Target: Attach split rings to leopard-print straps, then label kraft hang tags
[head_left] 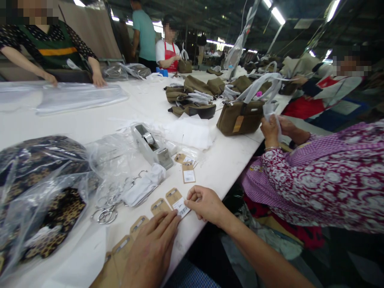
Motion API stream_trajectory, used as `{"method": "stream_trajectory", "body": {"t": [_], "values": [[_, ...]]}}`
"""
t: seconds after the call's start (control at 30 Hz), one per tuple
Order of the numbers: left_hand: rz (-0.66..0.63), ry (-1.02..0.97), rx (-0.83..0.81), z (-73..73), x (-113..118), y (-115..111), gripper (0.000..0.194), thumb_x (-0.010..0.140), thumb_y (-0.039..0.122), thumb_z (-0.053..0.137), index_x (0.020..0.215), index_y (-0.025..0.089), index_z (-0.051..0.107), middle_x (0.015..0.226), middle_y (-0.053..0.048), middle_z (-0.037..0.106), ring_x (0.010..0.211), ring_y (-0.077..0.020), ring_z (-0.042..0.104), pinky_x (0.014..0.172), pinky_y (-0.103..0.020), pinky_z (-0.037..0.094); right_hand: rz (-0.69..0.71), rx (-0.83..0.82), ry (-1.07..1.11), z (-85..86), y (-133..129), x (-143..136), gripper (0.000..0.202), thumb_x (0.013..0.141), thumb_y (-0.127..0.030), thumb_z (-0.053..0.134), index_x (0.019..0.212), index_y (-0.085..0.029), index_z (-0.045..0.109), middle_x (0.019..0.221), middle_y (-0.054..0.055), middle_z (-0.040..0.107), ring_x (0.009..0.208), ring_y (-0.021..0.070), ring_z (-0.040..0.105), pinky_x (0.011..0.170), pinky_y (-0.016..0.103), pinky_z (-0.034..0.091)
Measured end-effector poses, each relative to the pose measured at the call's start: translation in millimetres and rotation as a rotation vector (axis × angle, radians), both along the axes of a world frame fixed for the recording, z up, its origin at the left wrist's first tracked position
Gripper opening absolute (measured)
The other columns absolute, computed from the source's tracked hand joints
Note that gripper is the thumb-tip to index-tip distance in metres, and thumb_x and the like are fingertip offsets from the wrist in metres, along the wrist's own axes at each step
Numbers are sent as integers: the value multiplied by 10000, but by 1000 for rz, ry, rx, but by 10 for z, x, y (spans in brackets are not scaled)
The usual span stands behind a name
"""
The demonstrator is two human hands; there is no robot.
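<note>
A row of brown cardboard tags [160, 205] runs along the near edge of the white table. My left hand [154, 244] lies flat over several of them, its fingertips on a white printed label [181, 207]. That label sits on the tag at the row's far end [173, 195]. At the label's right edge, my right hand [205, 205] pinches it between thumb and forefinger, the other fingers curled. Another labelled tag [189, 173] lies farther up, beside a few overlapping tags [180, 158].
A tape dispenser [152, 146], metal rings [105, 214] and a plastic-wrapped leopard-print item [64, 222] are at the left. At the right, a person's hands [271, 130] touch a brown handbag [240, 117]. More bags [195, 96] and people stand beyond.
</note>
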State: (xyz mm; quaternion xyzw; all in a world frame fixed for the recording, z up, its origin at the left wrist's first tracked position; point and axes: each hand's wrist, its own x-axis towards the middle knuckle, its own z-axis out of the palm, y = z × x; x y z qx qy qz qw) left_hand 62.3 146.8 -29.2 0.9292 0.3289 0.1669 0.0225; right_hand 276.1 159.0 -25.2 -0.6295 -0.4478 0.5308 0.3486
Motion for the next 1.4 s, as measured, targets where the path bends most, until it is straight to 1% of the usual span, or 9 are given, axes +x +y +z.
{"method": "stream_trajectory", "body": {"t": [0.2, 0.47, 0.63, 0.73, 0.83, 1.03, 1.2, 1.3, 1.4], "values": [[-11, 42, 28, 71, 21, -5, 398, 870, 132, 479, 1204, 225, 675, 1243, -25, 702, 1076, -270, 668, 872, -417, 580, 15, 73, -143, 29, -25, -20, 114, 805, -278, 641, 820, -200, 560, 729, -44, 623, 370, 50, 504, 333, 157, 345], [-6, 34, 70, 15, 15, 1, 386, 854, 147, 523, 1204, 208, 675, 1214, -42, 717, 1042, -282, 676, 855, -432, 585, 116, 341, -607, 80, -94, -152, 218, 808, -121, 623, 990, -221, 556, 798, -13, 656, 704, 158, 631, 658, 248, 470], [10, 32, 44, -8, 16, -16, 404, 868, 149, 499, 1232, 220, 662, 1251, -51, 697, 1079, -276, 658, 875, -424, 573, 66, 376, -810, 51, -174, -170, 251, 856, -193, 634, 1098, -228, 580, 1094, 56, 616, 872, 201, 646, 750, 288, 504], [19, 21, 35, -20, 24, -28, 401, 870, 140, 497, 1225, 216, 666, 1237, -52, 704, 1076, -279, 657, 867, -433, 577, 121, 428, -858, 34, -229, -82, 196, 915, -194, 569, 1077, -262, 658, 1185, 37, 608, 840, 161, 652, 750, 254, 505], [40, -4, 9, -29, 28, -23, 385, 881, 151, 508, 1227, 217, 662, 1238, -55, 703, 1077, -281, 657, 882, -453, 574, 246, 448, -887, 51, -283, 4, 311, 940, -158, 508, 1128, -330, 686, 1175, 4, 645, 834, 138, 658, 728, 215, 500], [117, -101, -69, 95, -59, -51, 327, 932, 244, 508, 1223, 300, 648, 1277, -11, 678, 1111, -213, 661, 974, -389, 547, 180, 430, -946, 148, -373, -3, 403, 913, -96, 476, 1192, -311, 673, 1217, 6, 653, 931, 167, 672, 780, 226, 521], [286, -238, 45, 527, -605, -215, 306, 956, 356, 461, 1176, 272, 656, 1200, -36, 712, 1064, -216, 685, 948, -352, 557, 197, 438, -880, 187, -461, -95, 419, 898, -83, 469, 1185, -302, 683, 1235, 19, 656, 927, 197, 685, 795, 288, 547], [615, -117, 37, 761, -1163, -331, 389, 941, 492, 422, 1204, 308, 641, 1144, -44, 734, 1000, -279, 707, 863, -426, 582, 126, 542, -601, 272, -520, -283, 341, 936, -137, 467, 1158, -253, 699, 1172, 59, 689, 1052, 219, 652, 955, 338, 501], [876, 57, -117, 793, -1615, -452, 480, 910, 570, 425, 1215, 278, 654, 1110, -93, 748, 980, -328, 714, 795, -448, 584, 208, 500, -251, 335, -605, -638, 237, 937, -257, 549, 1082, -240, 735, 1059, 65, 733, 992, 233, 672, 919, 349, 521]]}}
